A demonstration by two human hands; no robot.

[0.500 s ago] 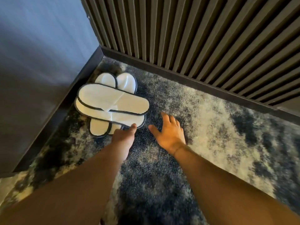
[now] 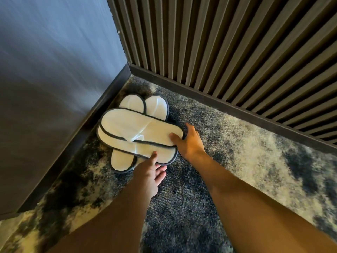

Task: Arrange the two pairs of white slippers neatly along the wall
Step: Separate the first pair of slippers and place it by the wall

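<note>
- The right hand point(image 2: 189, 141) grips the near end of the upper slipper of the top pair point(image 2: 138, 128): its thumb point(image 2: 174, 137) lies on the white face, and the fingers curl round the dark-trimmed end, pressing toward the carpet point(image 2: 237, 143).
- The left hand point(image 2: 149, 175) pinches the lower slipper of the same pair: the thumb tip point(image 2: 154, 155) presses on its white surface close to the trim, while the other fingers point(image 2: 160, 172) lie loosely spread below the slipper's edge. Whether they touch its underside cannot be told.
- The two hands are near each other, the right one a little farther from the body than the left.
- The top pair lies crosswise, side by side, stretching away from both hands to the left.
- The bottom pair point(image 2: 155, 106) lies under it at a right angle; its rounded ends show beyond the top pair, farther away, and one end point(image 2: 121, 162) shows just left of the left hand.
- All four slippers are white with dark edging, stacked in the corner of the floor.
- Left of the hands, just beyond the slippers, runs a dark skirting point(image 2: 73, 148) below a smooth grey wall point(image 2: 45, 70).
- Ahead of the hands, past the slippers, stands a ribbed panel wall point(image 2: 228, 42) with its own dark base strip point(image 2: 218, 105).
- The mottled carpet spreads under both bare forearms and well off to the right.
</note>
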